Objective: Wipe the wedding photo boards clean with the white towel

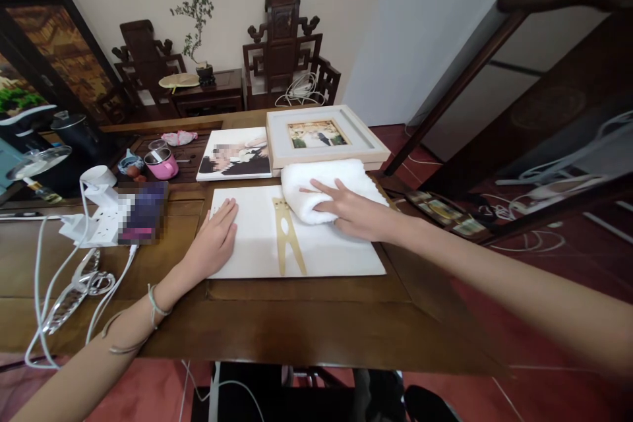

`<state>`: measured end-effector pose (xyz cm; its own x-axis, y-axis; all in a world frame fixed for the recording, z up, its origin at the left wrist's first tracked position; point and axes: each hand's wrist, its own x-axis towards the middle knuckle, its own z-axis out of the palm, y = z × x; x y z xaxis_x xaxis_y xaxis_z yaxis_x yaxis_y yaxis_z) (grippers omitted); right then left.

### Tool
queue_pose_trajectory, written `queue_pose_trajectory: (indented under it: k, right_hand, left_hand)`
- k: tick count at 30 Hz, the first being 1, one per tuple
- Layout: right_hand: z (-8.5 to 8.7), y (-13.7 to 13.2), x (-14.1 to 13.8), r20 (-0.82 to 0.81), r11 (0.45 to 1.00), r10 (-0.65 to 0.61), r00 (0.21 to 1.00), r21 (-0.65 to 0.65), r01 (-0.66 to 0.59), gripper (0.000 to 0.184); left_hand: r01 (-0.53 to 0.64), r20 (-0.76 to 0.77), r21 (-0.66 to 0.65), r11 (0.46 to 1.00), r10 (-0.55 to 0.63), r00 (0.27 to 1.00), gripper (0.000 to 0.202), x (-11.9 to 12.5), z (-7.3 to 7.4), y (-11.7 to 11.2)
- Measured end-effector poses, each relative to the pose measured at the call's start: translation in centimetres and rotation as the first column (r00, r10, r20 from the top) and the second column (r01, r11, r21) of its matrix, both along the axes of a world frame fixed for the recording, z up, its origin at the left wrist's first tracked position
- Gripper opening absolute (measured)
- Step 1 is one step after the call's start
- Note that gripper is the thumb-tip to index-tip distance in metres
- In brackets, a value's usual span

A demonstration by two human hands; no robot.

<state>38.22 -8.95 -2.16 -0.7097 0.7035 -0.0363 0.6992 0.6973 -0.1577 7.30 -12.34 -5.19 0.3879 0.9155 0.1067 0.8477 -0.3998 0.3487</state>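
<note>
My left hand (213, 242) lies flat on the left edge of a white board (252, 257), fingers stretched out and holding nothing. On the board's middle sits a flat gold A-shaped piece (281, 237) with a slot and small fasteners at its top; it looks like a picture frame stand. My right hand (353, 211) rests on a folded white towel (326, 175) at the board's right side. Some of its fingers spread over the cloth while others tuck into the fold, gripping it. The towel covers the board's upper right part.
Behind the board lie a pale wooden picture frame (366, 132) and a photo panel (235, 155). Leftward are a pink cup (163, 165), a power strip (101, 221) with cables, a phone (143, 211) and a clear hair clip (79, 290). The table's front edge (297, 362) is near.
</note>
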Motion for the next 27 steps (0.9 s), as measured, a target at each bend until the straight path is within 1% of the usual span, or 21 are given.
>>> queue_pose_trajectory:
  k: [2, 4, 7, 10, 12, 13, 14, 16, 18, 22, 24, 26, 27]
  right_hand:
    - [0.1, -1.2, 0.4, -0.011, 1.0, 0.01, 1.0, -0.013, -0.01, 0.059]
    - [0.2, -3.3, 0.8, -0.031, 0.999, 0.033, 0.999, -0.019, -0.034, 0.058]
    - [0.0, -7.8, 1.2, -0.062, 0.997, 0.074, 0.995, -0.003, -0.074, 0.055]
    - [-0.4, -12.0, 1.6, -0.113, 0.998, 0.069, 0.991, 0.007, -0.069, 0.049]
    - [-0.4, -13.6, 1.8, -0.136, 0.998, 0.053, 0.989, -0.009, -0.054, 0.046]
    - [-0.4, -13.8, 2.0, -0.145, 0.998, 0.055, 0.988, -0.015, -0.058, 0.045]
    - [-0.4, -13.6, 2.2, -0.149, 0.997, 0.067, 0.987, -0.023, -0.071, 0.045]
    - [-0.3, -12.0, 2.6, -0.139, 0.993, 0.099, 0.985, -0.049, -0.106, 0.045]
    - [-0.1, -9.3, 2.8, -0.131, 0.991, 0.105, 0.986, -0.068, -0.114, 0.047]
    - [0.1, -3.0, 2.4, -0.138, 0.995, 0.068, 0.988, -0.058, -0.077, 0.052]
    - [0.1, -0.7, 2.1, -0.117, 0.997, 0.047, 0.992, -0.063, -0.055, 0.054]
    - [0.1, 0.4, 1.8, -0.104, 0.998, 0.027, 0.994, -0.058, -0.033, 0.056]
    - [0.0, 0.5, 1.8, -0.101, 0.998, 0.027, 0.994, -0.052, -0.033, 0.056]
  left_hand:
    - [-0.004, -0.005, 0.003, 1.0, 0.004, 1.0, 0.05, 0.0, -0.1, 0.0]
    - [-0.007, -0.004, 0.002, 1.0, 0.007, 1.0, 0.05, 0.0, -0.1, 0.0]
    - [-0.007, 0.012, 0.007, 1.0, 0.007, 1.0, 0.049, 0.0, -0.2, 0.0]
    - [-0.008, 0.019, 0.013, 1.0, 0.008, 1.0, 0.049, 0.0, -0.4, 0.1]
    - [-0.008, 0.013, 0.025, 1.0, 0.008, 1.0, 0.049, 0.0, -0.5, 0.1]
    - [-0.008, 0.006, 0.031, 0.999, 0.008, 1.0, 0.049, 0.0, -0.5, 0.0]
    - [-0.009, -0.002, 0.036, 0.999, 0.009, 1.0, 0.048, 0.0, -0.5, 0.0]
    - [-0.01, -0.017, 0.038, 0.999, 0.01, 1.0, 0.048, 0.1, -0.4, 0.0]
    - [-0.011, -0.027, 0.028, 1.0, 0.012, 1.0, 0.049, 0.1, -0.3, 0.0]
    - [-0.009, -0.039, 0.011, 1.0, 0.009, 0.999, 0.049, 0.1, -0.2, 0.0]
    - [-0.007, -0.038, 0.014, 1.0, 0.007, 0.999, 0.05, 0.0, -0.3, 0.0]
    - [-0.007, -0.033, 0.019, 1.0, 0.008, 0.999, 0.049, 0.0, -0.4, 0.0]
    - [-0.008, -0.031, 0.021, 1.0, 0.009, 0.999, 0.049, 0.0, -0.4, 0.0]
